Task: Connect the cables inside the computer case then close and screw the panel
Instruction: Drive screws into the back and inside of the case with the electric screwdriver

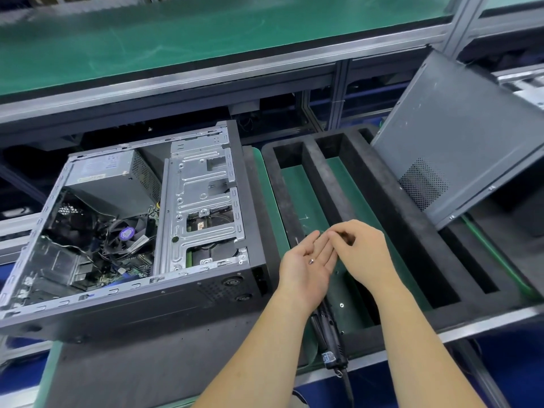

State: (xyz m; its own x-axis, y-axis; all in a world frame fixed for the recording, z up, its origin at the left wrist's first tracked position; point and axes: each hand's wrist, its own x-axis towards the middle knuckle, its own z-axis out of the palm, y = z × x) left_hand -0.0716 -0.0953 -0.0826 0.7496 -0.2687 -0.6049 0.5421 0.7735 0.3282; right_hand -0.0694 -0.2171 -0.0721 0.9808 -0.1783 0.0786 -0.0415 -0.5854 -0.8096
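The computer case [182,293] lies on its side at the left, open on top, with its power supply [114,184], fan and black cables [117,245] showing. Its grey side panel [459,136] leans tilted at the right on a black foam tray. My left hand [306,266] is held palm up over the tray with a small screw [311,262] lying in the palm. My right hand [362,251] hovers beside it, its fingers curled together at the left hand's fingertips; whether they pinch something is hidden.
A black foam tray [321,178] with long slots over green mat sits between case and panel. An electric screwdriver [331,343] with its cable lies under my left forearm. Loose screws [341,305] lie on the green mat. A green conveyor shelf [206,39] runs behind.
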